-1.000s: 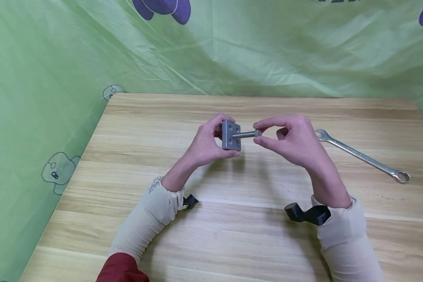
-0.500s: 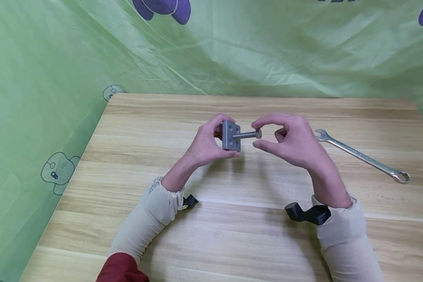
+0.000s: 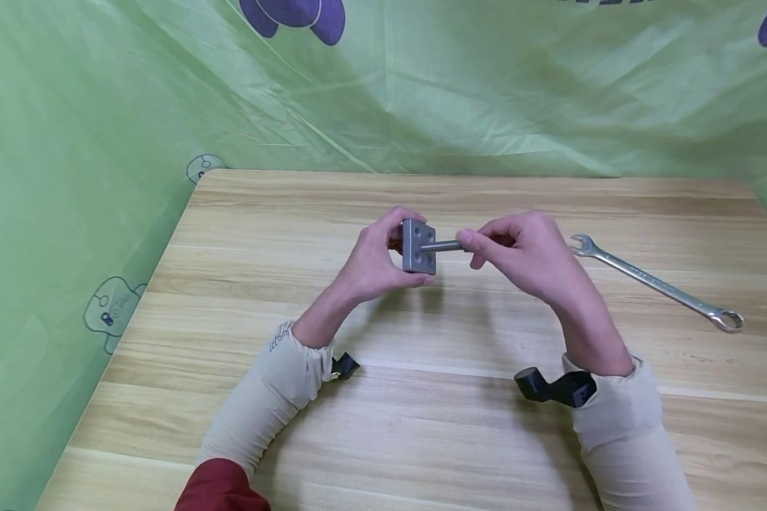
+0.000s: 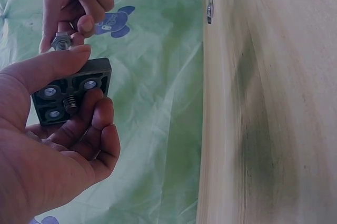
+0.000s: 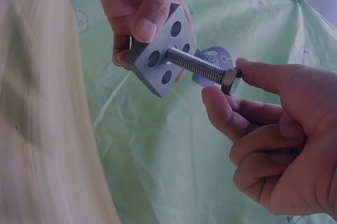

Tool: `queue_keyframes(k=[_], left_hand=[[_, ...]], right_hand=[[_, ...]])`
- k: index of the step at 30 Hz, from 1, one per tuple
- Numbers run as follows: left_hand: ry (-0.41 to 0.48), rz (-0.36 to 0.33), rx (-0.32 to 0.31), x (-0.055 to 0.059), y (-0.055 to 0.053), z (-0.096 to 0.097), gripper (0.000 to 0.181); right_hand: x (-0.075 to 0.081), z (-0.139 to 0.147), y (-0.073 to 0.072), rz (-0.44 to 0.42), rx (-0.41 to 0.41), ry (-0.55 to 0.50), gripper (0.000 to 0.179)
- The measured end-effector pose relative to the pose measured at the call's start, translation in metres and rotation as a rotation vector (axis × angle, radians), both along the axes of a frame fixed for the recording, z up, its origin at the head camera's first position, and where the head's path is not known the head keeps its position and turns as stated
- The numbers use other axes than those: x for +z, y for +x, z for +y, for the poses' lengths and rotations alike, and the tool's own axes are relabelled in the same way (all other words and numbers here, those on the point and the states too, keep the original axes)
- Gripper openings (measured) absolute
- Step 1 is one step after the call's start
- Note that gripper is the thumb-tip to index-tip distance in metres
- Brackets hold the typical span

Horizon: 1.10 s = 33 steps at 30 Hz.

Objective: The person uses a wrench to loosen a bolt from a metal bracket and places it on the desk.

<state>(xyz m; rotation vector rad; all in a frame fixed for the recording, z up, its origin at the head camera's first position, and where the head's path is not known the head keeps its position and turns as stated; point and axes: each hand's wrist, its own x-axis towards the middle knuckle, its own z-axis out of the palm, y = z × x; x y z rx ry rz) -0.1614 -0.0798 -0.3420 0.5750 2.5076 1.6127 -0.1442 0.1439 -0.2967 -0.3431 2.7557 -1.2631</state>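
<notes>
My left hand [image 3: 373,262] grips a square grey metal plate [image 5: 163,58] by its edges, above the table. Holes sit near the plate's corners. A long hex bolt [image 5: 197,68] runs through the middle hole, and its threaded tip pokes out of the dark ribbed back side in the left wrist view. At the bolt's other end, the thumb and index finger of my right hand [image 3: 527,259] pinch the hex head. In the right wrist view most of the thread shows between plate and head. The right hand's other fingers are curled in.
A combination wrench [image 3: 658,284] lies on the wooden table [image 3: 422,440] to the right of my right hand. Behind the table and along its left side hangs a green cloth [image 3: 486,106] with purple prints. Black wrist mounts stick out from both sleeves.
My right fingers were on the bolt head, then spread off it, and now pinch it again with the thumb turned higher. The left hand and plate stay put.
</notes>
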Motion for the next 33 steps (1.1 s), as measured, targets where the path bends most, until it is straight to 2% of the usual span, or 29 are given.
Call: queue_keyframes(k=[4, 9, 21, 23, 25, 30, 33], left_hand=[[0.001, 0.0, -0.002, 0.0007, 0.0002, 0.0, 0.071], [0.0, -0.001, 0.0, 0.0007, 0.0, 0.0, 0.072], [0.007, -0.006, 0.007, 0.0013, 0.0004, -0.0008, 0.071], [0.006, -0.004, 0.008, 0.0012, 0.0002, -0.0008, 0.071], [0.006, -0.003, 0.007, 0.001, 0.0001, -0.0009, 0.071], [0.011, -0.001, 0.007, 0.0009, -0.0004, -0.0013, 0.071], [0.009, 0.001, 0.01, 0.0011, -0.0003, -0.0015, 0.071]], right_hand=[[0.0013, 0.0002, 0.0008, 0.034, 0.009, -0.01, 0.024], [-0.0002, 0.0013, 0.0002, 0.135, 0.052, -0.034, 0.016], [-0.0044, 0.0003, 0.0007, 0.303, 0.14, -0.125, 0.027], [-0.0039, 0.0012, 0.0004, 0.284, 0.142, -0.109, 0.027], [-0.0026, 0.0022, 0.0, 0.227, 0.133, -0.087, 0.026], [0.0009, 0.0023, -0.001, 0.072, 0.058, 0.01, 0.026], [0.0014, 0.0016, -0.001, 0.033, 0.036, 0.059, 0.03]])
